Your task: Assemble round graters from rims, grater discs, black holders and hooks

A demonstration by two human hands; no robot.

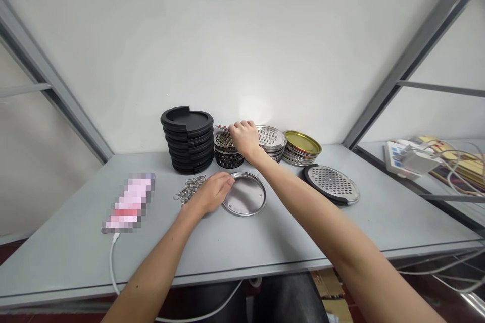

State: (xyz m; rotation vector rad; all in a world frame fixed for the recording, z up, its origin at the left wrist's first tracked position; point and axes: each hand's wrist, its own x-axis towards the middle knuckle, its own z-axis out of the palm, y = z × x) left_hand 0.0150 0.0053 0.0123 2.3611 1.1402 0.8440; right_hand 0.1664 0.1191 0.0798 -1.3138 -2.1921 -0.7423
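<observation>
My left hand (215, 193) has its fingers closed over the left rim of a shallow round metal lid (247, 194), which lies on the table with small holes near its edge. Farther back, my right hand (244, 137) is curled over a thin perforated metal disc (221, 127); only a sliver of it shows, with reddish spots. Below that hand stands a pile of dark-sided grater discs (228, 157). A stack of silvery perforated discs (273, 137) rises just right of the hand. Small metal rings or clips (188, 190) lie beside my left hand.
Black ring-shaped holders (189, 144) are stacked at the back left. Gold-coloured lids (302, 143) and a perforated disc in a black holder (333, 184) are at the right. A blurred phone (131, 203) with a white cable lies left. A power strip (407, 159) sits beyond the frame.
</observation>
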